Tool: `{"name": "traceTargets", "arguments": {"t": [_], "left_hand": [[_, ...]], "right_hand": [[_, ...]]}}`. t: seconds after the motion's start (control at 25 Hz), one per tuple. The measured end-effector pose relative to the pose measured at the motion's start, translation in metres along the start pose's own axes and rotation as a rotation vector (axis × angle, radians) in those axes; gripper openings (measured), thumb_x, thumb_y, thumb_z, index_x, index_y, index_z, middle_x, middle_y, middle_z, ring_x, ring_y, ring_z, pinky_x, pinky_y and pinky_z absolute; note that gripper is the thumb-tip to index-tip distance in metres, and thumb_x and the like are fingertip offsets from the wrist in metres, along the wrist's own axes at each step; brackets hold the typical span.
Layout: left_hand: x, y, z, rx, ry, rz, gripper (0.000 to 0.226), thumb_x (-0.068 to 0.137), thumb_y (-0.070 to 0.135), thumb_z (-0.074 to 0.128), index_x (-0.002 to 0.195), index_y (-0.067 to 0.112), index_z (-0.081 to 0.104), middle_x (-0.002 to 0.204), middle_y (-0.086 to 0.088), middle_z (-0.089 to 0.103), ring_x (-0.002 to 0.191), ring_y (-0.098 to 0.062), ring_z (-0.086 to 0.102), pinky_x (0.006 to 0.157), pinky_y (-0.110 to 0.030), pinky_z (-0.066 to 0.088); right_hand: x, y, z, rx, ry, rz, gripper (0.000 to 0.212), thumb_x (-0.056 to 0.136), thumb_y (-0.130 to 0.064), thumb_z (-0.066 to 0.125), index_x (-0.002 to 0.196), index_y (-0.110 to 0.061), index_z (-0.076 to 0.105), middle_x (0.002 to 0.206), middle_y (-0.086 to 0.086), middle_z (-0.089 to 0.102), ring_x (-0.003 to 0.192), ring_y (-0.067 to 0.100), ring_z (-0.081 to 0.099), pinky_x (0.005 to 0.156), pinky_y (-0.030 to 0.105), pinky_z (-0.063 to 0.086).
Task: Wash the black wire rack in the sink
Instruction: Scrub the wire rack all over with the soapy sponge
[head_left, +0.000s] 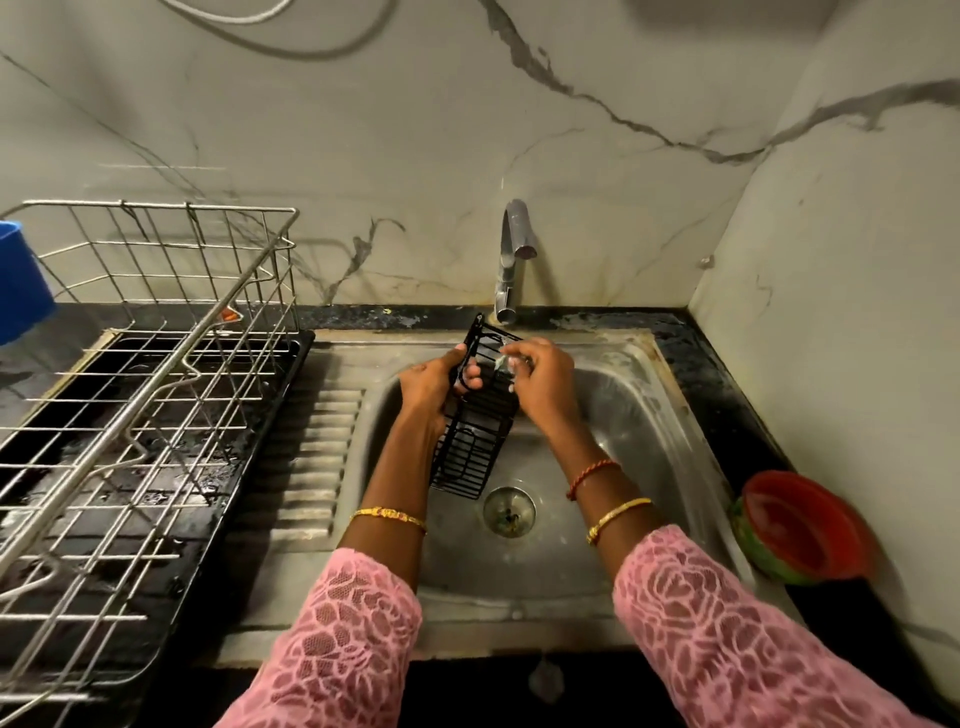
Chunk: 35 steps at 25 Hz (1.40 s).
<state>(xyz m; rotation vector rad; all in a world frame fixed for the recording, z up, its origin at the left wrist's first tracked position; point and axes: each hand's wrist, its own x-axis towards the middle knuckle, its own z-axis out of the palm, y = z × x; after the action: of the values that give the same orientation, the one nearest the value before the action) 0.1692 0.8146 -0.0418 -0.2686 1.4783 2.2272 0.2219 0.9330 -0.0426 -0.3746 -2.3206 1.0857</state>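
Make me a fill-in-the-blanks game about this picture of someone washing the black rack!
1. The left hand holds the black wire rack over the ____.
2. The tap stands ____ the sink.
3. The big metal dish rack is on the ____ side of the sink.
4. The red bowl is on the ____ side.

Missing words: sink; behind; left; right
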Motion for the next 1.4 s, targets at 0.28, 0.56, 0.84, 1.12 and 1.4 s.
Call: {"name": "traceTargets", "arguments": {"t": [0.28,0.56,0.84,1.12,1.4], "left_hand": [[-0.001,0.003,-0.004,-0.001,-0.033,0.035,0.02,0.089,0.017,0.064,0.088,-0.002,0.067,0.071,-0.011,0.072,0.054,-0.017,0.065,0.064,-0.03,0.056],[-0.011,-0.007,-0.009,0.102,-0.063,0.035,0.022,0.085,0.012,0.068,0.095,-0.008,0.069,0.08,-0.018,0.073,0.057,-0.019,0.068,0.062,-0.032,0.057],[-0.014,-0.011,-0.011,0.094,-0.051,0.043,0.017,0.091,0.009,0.059,0.092,-0.006,0.067,0.069,-0.009,0.071,0.056,-0.015,0.066,0.046,-0.02,0.05],[-0.02,-0.017,-0.013,-0.036,-0.168,-0.06,0.026,0.093,0.01,0.055,0.109,-0.009,0.062,0.083,-0.015,0.073,0.069,-0.019,0.071,0.055,-0.029,0.056],[-0.031,-0.015,-0.014,0.112,-0.234,-0.026,0.02,0.096,0.011,0.048,0.1,0.004,0.066,0.088,-0.007,0.073,0.077,-0.017,0.069,0.06,-0.029,0.054]], "right_hand": [[-0.036,-0.011,0.002,0.02,-0.015,-0.147,0.025,0.085,0.009,0.054,0.097,-0.006,0.071,0.102,0.006,0.064,0.095,0.011,0.055,0.079,-0.001,0.038],[-0.023,0.003,-0.008,0.034,-0.047,-0.209,0.023,0.082,0.012,0.056,0.092,-0.004,0.07,0.098,0.01,0.065,0.09,0.01,0.056,0.083,0.01,0.045],[-0.038,0.0,-0.004,0.013,-0.129,-0.203,0.02,0.084,0.008,0.056,0.094,-0.005,0.069,0.099,0.005,0.065,0.091,0.011,0.058,0.081,0.005,0.044],[-0.077,0.013,-0.006,0.077,-0.016,-0.237,0.028,0.084,0.012,0.053,0.101,-0.005,0.069,0.1,0.006,0.061,0.095,0.011,0.058,0.085,0.013,0.047],[-0.081,0.001,-0.004,-0.014,0.068,-0.211,0.021,0.084,0.004,0.06,0.094,-0.01,0.072,0.095,0.001,0.066,0.093,0.013,0.054,0.082,0.016,0.045]]}}
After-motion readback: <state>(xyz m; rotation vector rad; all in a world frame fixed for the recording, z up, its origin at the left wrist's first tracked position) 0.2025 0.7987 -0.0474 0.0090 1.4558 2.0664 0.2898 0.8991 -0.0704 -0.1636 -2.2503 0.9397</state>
